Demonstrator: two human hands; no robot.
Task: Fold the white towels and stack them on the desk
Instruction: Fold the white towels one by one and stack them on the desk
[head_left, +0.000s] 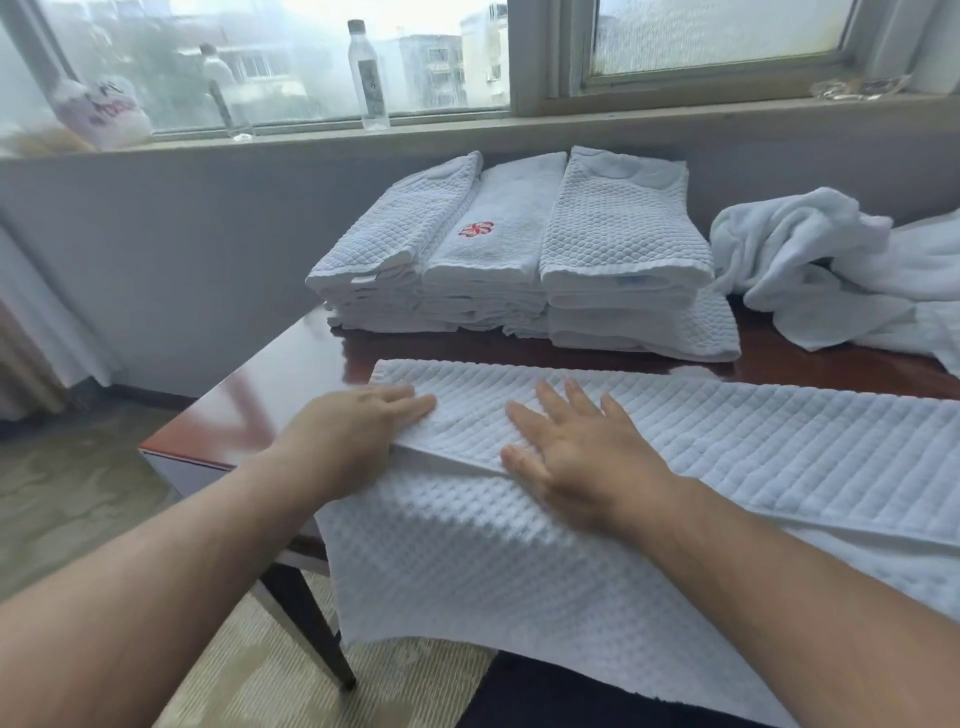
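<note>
A white waffle-weave towel (727, 447) lies across the near part of the dark wooden desk (291, 374), one long flap folded over, its near edge hanging off the front. My left hand (358, 421) lies flat on the towel's left end with fingers straight. Just right of it, my right hand (576, 441) presses flat on the folded flap, fingers spread. Behind them stand three side-by-side stacks of folded white towels (519, 260); the middle one bears a red emblem. A heap of unfolded white towels (831, 265) lies at the back right.
A clear plastic bottle (368, 78) stands on the window sill behind the desk, with a white bag (104, 111) at the sill's left end. Bare desk surface shows to the left of the stacks. The desk's left corner and leg (306, 623) stand over patterned carpet.
</note>
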